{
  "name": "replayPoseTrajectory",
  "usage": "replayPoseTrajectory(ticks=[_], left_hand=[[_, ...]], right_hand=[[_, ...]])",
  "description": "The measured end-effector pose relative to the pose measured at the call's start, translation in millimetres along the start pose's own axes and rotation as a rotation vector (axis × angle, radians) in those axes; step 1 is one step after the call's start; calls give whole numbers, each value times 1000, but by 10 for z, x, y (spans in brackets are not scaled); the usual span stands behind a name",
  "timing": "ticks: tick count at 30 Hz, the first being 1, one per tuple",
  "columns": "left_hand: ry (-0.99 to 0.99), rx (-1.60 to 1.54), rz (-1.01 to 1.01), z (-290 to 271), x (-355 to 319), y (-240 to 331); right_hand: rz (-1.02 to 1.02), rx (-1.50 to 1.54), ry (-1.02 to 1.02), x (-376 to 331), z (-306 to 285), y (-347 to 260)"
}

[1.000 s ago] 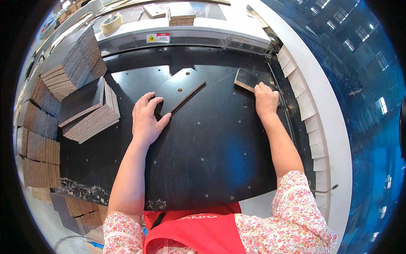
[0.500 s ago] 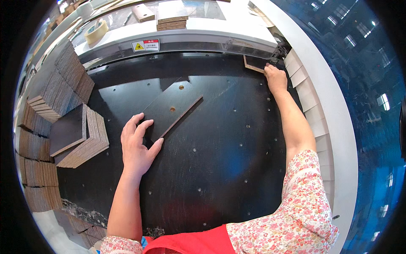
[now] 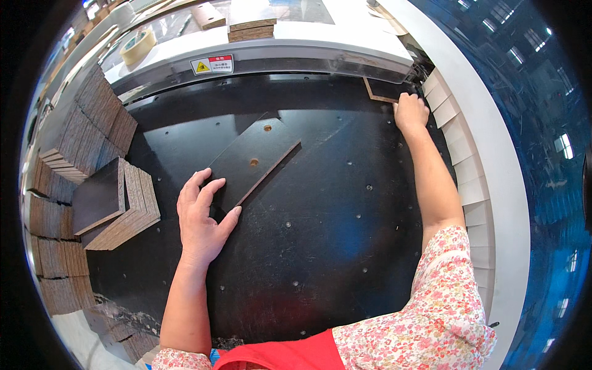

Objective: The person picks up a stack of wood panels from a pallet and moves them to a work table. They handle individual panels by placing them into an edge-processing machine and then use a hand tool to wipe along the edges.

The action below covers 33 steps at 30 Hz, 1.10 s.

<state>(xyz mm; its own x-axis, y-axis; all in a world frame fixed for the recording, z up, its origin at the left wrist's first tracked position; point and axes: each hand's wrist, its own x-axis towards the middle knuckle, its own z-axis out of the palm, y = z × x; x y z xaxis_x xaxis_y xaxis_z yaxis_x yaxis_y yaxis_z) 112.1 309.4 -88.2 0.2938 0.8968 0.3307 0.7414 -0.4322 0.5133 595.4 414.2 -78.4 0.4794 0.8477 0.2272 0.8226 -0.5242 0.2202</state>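
Note:
My left hand (image 3: 203, 216) rests with spread fingers at the near end of a dark, flat board (image 3: 242, 161). The board has two brassy round holes and a bare brown edge, and lies aslant on the black tabletop (image 3: 320, 246). The thumb is by that brown edge, the other fingers by the opposite side. Far right, my right hand (image 3: 412, 112) has its fingers curled at the near edge of another dark board (image 3: 383, 90). Part of this board is hidden beneath the grey-white machine beam (image 3: 308, 54). The right fingertips are partly hidden.
Stacks of cut boards (image 3: 92, 123) line the left side, with a leaning group of dark boards (image 3: 102, 191) beside them. On the beam sit a tape roll (image 3: 138, 47) and a small board stack (image 3: 251, 31). White overlapping flaps (image 3: 465, 160) border the right edge.
The view has shifted slightly. My right hand has moved a little to the right, its fingers more curled, and the far board's angle differs slightly. My left hand stays by its board.

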Motion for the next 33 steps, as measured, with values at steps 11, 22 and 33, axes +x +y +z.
replayPoseTrajectory(ticks=[11,22,33], left_hand=[[-14,-6,-4,14,21,6],[-9,1,10,20,7,-20],[-6,-10,14,36,24,-18]], right_hand=[[314,421,-202,94,52,-363],[396,403,-141,91,96,-518],[392,428,-119,118,99,-485]])
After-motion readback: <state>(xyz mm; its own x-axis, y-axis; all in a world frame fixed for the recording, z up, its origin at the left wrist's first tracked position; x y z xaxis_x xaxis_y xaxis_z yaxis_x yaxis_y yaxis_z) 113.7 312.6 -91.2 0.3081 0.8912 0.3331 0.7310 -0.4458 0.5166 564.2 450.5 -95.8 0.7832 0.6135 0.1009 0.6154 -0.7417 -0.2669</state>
